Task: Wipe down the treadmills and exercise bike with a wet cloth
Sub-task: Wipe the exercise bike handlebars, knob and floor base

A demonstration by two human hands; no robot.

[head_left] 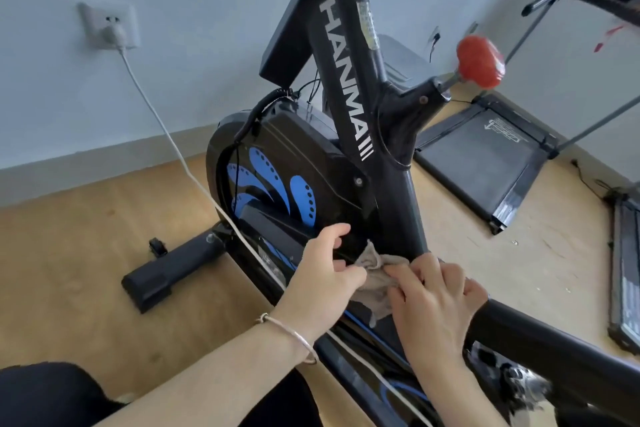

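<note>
Beige cloth [372, 282] — gripped by left hand [325, 270] and right hand [436, 298] — against black exercise bike [398, 204].

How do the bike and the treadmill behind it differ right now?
The bike stands upright, a cloth held against its frame; the treadmill's deck lies flat on the floor, untouched. The bike bears blue markings and a red knob; the treadmill shows neither. Both are black.

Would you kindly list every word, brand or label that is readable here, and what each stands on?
"HANMA", white, then three white bars: on the upright post of the exercise bike.
Yellowish sticker above it on that post: too blurred to read.
White marking on the treadmill belt: too small to read.
Label on the right-edge treadmill rail: too blurred to read.
</note>
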